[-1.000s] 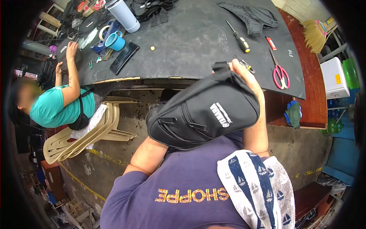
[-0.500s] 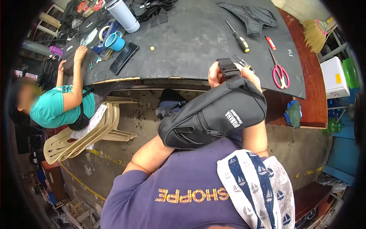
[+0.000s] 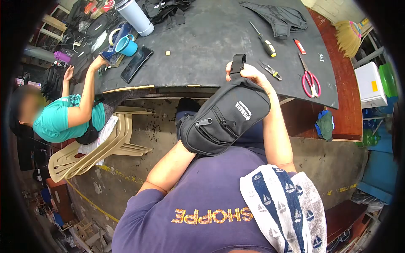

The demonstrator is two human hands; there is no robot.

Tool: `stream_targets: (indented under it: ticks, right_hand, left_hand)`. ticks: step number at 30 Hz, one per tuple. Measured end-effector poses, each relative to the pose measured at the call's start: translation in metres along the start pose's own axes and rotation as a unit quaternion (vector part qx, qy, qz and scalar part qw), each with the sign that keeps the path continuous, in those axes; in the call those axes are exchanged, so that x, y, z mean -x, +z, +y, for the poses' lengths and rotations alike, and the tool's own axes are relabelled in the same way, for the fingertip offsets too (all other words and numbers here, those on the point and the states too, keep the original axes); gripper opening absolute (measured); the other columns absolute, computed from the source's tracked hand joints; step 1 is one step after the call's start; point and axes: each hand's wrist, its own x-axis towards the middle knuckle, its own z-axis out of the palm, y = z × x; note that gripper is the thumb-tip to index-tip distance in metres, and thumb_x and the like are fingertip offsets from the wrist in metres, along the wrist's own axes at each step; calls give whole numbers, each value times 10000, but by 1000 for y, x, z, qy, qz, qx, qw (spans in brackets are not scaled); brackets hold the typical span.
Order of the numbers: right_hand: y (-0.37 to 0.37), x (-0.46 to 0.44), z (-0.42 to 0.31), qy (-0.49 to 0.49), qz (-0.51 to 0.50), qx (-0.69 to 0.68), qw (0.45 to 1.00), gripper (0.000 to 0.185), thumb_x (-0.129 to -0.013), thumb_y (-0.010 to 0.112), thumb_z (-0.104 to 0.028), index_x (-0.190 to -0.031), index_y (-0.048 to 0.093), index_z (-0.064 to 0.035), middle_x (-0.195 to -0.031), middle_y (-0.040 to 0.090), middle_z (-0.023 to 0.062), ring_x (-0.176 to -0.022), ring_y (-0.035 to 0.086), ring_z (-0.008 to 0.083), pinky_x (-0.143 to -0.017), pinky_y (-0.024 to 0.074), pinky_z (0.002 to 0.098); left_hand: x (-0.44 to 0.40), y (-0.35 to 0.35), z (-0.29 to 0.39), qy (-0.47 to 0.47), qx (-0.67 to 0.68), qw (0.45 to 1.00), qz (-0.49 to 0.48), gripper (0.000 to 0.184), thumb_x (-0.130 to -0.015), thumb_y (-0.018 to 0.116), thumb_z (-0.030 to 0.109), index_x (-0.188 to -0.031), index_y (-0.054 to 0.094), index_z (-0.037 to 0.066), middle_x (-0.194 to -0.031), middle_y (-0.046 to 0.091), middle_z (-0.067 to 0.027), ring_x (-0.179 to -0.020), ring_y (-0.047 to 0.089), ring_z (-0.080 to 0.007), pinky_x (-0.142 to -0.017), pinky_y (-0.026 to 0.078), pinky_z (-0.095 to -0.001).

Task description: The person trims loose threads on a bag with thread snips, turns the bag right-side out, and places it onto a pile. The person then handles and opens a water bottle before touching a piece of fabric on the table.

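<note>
A black YAMAHA pouch bag with zippered pockets is held tilted above my lap, its front facing up. My right hand is closed at the bag's upper end, around the base of a short black strap with a buckle that stands up from it. My left forearm runs up to the bag's lower left end. The left hand is behind the bag, and its fingers cannot be made out. A fingertip shows left of the strap; whose hand it belongs to is unclear.
On the black-topped table lie a screwdriver, thread snips, pink-handled scissors, a red cutter, a phone, a blue mug and a tumbler. A co-worker sits left by stacked chairs.
The bag has shifted left and turned, so its strap end points more upward. My right hand moved left with it. The co-worker's near hand has moved right, toward the blue items by the mug.
</note>
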Motion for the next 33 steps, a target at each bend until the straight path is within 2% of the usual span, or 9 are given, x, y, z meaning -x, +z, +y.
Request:
stream_targets:
  ticks: [4, 8, 17, 21, 24, 25, 28, 29, 33]
  right_hand:
    - [6, 3, 2, -57, -17, -15, 998, 423, -959, 723, -333, -1230, 649, -16, -1030, 681, 64, -882, 653, 126, -790, 545, 283]
    - [2, -3, -3, -29, 9, 67, 997, 347, -972, 730, -296, -1188, 643, -38, -986, 656, 30, -847, 623, 98, -760, 518, 262]
    - [30, 2, -14, -6, 41, 100, 994, 206, -993, 723, -211, -1114, 674, -52, -894, 634, -35, -792, 592, 52, -710, 491, 228]
    - [41, 6, -24, -28, 18, 91, 995, 244, -1030, 704, -246, -1174, 695, -50, -912, 640, -35, -812, 588, 50, -737, 486, 224]
    - [73, 25, -31, -165, 75, 144, 973, 412, -1082, 639, -382, -1276, 683, -21, -1055, 755, 83, -931, 691, 124, -846, 557, 273]
    - [69, 24, -35, -164, 75, 145, 973, 412, -1082, 639, -382, -1276, 683, -21, -1055, 755, 83, -931, 691, 124, -846, 557, 273]
    - [41, 21, -51, 25, 101, -51, 993, 396, -1121, 608, -363, -1246, 744, -13, -1024, 736, 21, -863, 627, 68, -798, 510, 255]
    - [35, 24, -51, 27, 101, -52, 993, 396, -1121, 608, -363, -1246, 744, -13, -1024, 736, 21, -863, 627, 68, -798, 510, 255]
    - [20, 40, -52, -97, 70, 121, 985, 645, -1144, 456, -562, -1244, 714, 21, -1095, 764, 81, -967, 688, 122, -903, 546, 280]
  left_hand:
    - [-7, 6, -3, 3, -42, 999, 12, 673, -1147, 457, 402, -1703, 278, 67, -1712, 383, -122, -1566, 379, -255, -1327, 282, -394]
    - [-17, 16, -7, 4, -86, 996, 24, 674, -1144, 461, 401, -1702, 281, 67, -1713, 381, -124, -1566, 378, -254, -1325, 286, -394]
    - [-7, 24, -12, 4, -185, 982, 46, 676, -1139, 469, 398, -1699, 287, 66, -1714, 377, -127, -1566, 377, -252, -1321, 294, -392]
    - [-11, 28, -14, 5, -230, 972, 54, 677, -1137, 472, 397, -1698, 290, 66, -1715, 376, -128, -1566, 376, -251, -1319, 298, -391]
    - [-2, 20, -15, 8, -262, 963, 58, 677, -1135, 475, 396, -1697, 292, 66, -1716, 374, -129, -1567, 376, -250, -1318, 301, -391]
    - [13, 10, -14, 8, -272, 960, 62, 678, -1134, 476, 396, -1697, 293, 66, -1716, 374, -129, -1567, 376, -250, -1317, 302, -391]
    - [15, -15, -18, 6, -302, 950, 77, 678, -1132, 479, 395, -1696, 295, 66, -1716, 373, -130, -1567, 376, -249, -1316, 305, -390]
    - [17, -19, -18, 5, -313, 946, 80, 678, -1132, 480, 395, -1695, 295, 65, -1716, 372, -131, -1567, 375, -249, -1315, 305, -390]
    - [52, -26, -17, 9, -355, 931, 82, 679, -1129, 483, 394, -1694, 298, 65, -1717, 370, -132, -1567, 375, -248, -1314, 309, -389]
